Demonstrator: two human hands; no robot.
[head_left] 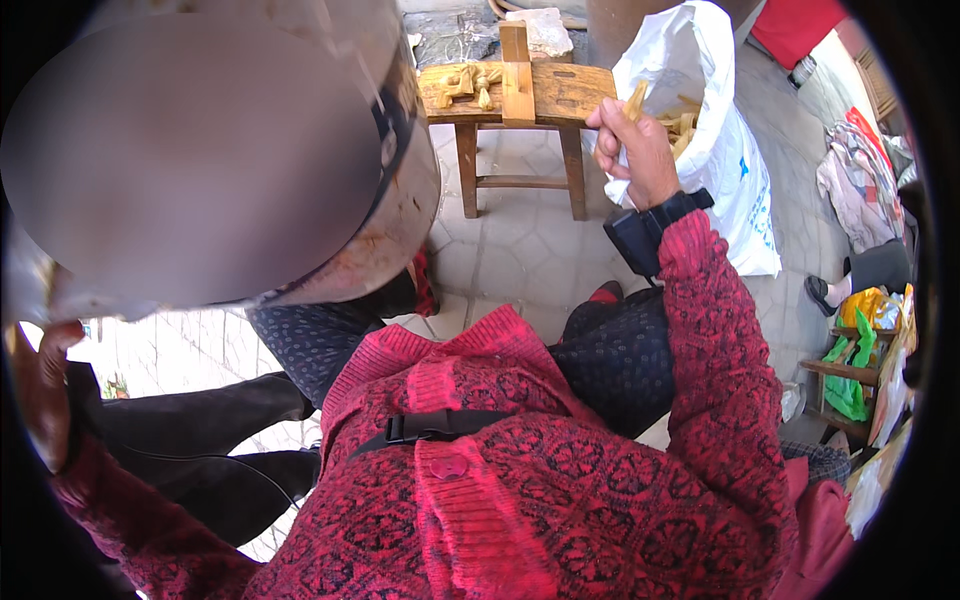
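My right hand (640,150) is closed, with a pale yellow strip-like piece (636,100) pinched between thumb and fingers. It is beside the mouth of a white plastic bag (735,190), in which similar yellow pieces (682,128) lie. At the far left edge, my left hand (45,390) has its thumb up near the lower edge of a large, stained metal drum (405,205). Its other fingers are mostly hidden, so its grip is unclear. More yellow pieces (465,86) lie on a wooden bench (570,92), left of its upright wooden block (516,75).
A smooth blur covers much of the drum. Below it, dark-clothed legs (200,412) cross the left side. To the right are piled clothes (860,185), another person's shoe (825,296) and a wooden rack (840,372) with green plastic (850,365). Grey paving (515,240) lies under the bench.
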